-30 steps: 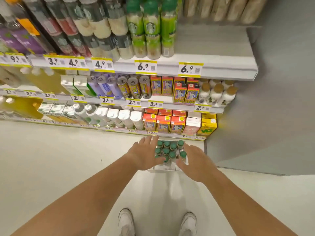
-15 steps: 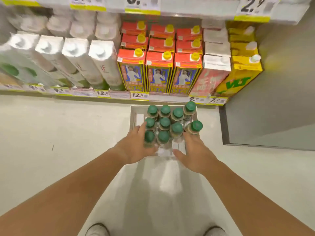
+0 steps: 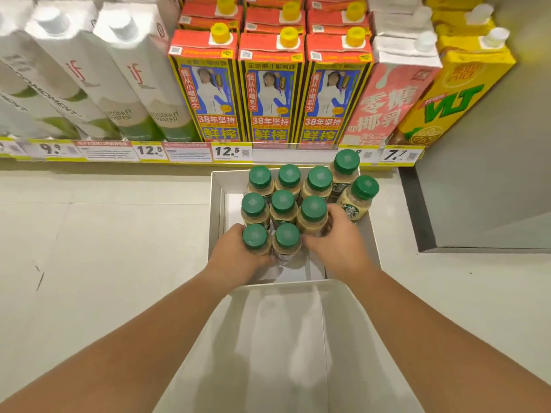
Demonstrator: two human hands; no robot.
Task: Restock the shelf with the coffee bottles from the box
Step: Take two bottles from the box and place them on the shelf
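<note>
A white cardboard box sits on the floor in front of the bottom shelf. Several coffee bottles with green caps stand upright in it. My left hand wraps around the nearest left bottle, fingers curled on its body. My right hand closes around the bottle at the right of the middle row. A second front bottle stands between my hands. The lower parts of the held bottles are hidden by my fingers.
The bottom shelf holds white coconut water cartons, red and blue cartons, a pink carton and a yellow carton. Price tags line its edge. A grey wall base stands right of the box.
The view has dropped much closer to the box. Both hands moved from the box's near edge into it and closed around bottles.
</note>
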